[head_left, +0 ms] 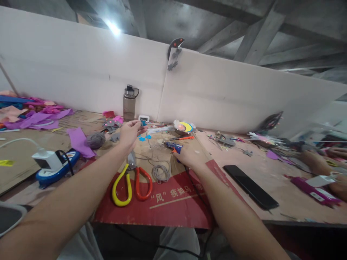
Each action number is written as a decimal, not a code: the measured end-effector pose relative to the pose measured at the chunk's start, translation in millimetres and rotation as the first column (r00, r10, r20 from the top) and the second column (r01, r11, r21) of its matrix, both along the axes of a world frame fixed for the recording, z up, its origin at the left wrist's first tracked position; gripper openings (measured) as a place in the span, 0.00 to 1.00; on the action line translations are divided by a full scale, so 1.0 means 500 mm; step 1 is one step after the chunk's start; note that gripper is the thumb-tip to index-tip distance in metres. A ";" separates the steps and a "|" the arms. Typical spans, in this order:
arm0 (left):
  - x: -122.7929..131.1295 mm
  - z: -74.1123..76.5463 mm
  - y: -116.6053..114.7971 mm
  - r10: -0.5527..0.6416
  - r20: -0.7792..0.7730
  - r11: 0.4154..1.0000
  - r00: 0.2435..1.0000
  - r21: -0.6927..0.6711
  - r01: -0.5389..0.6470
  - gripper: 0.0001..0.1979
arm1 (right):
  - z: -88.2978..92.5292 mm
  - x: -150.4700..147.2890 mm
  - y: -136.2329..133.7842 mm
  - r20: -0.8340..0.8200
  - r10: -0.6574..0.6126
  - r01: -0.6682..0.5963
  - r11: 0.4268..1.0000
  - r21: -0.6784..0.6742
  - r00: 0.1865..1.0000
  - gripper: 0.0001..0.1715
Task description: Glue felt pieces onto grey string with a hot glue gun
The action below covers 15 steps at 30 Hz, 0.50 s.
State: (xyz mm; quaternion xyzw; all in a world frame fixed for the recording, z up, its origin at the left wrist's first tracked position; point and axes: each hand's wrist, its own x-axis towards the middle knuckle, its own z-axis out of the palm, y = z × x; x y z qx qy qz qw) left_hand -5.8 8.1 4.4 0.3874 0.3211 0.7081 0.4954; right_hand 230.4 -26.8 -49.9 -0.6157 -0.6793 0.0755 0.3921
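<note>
My left hand [130,135] is raised over the cardboard with its fingertips pinched on a small blue cut-out piece [143,123]. Two blue flower cut-outs [142,138] lie just below it. Resting low at the cardboard, my right hand [187,155] is wrapped round a blue glue gun [175,146], its nozzle pointing left and a black cord trailing toward me. Between my forearms lie scissors [132,184] with one yellow and one red handle, and a coil of grey cord [161,173]. An orange-handled tool [185,137] lies beyond the glue gun.
A water bottle [129,103] stands by the white partition [230,90]. A bowl [183,128] sits at the back. A black phone [251,186] lies at right, a blue power strip [58,169] at left. Another person's hand [314,160] is at far right, near a purple power strip [311,191].
</note>
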 end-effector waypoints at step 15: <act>-0.006 -0.002 -0.005 -0.054 0.031 0.997 0.998 -0.050 0.055 0.03 | 0.090 -0.079 -0.051 -0.477 0.161 -0.115 0.985 0.125 0.864 0.14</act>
